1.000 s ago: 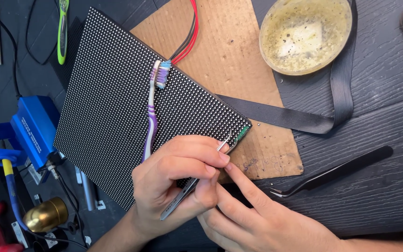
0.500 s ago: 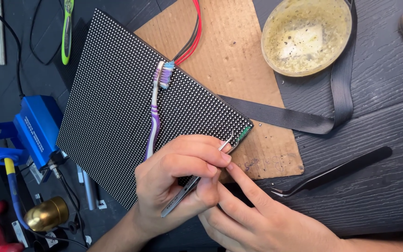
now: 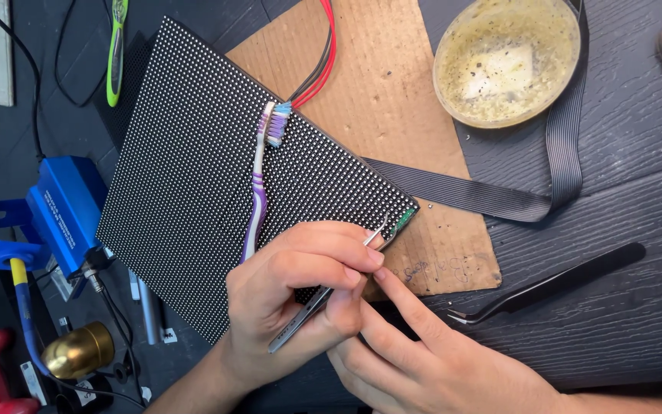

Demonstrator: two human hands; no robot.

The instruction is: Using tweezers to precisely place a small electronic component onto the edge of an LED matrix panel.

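Nothing shifted: my left hand [image 3: 293, 303] stays clamped on slim silver tweezers [image 3: 323, 295] at the black dotted LED panel [image 3: 185, 169] corner, my right hand [image 3: 430, 360] loosely bracing; keep tips steady

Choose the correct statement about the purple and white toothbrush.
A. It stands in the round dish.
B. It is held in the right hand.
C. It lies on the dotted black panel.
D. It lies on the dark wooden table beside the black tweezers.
C: the toothbrush lies flat on the dotted black panel, bristle end toward the red and black wires, apart from both hands.
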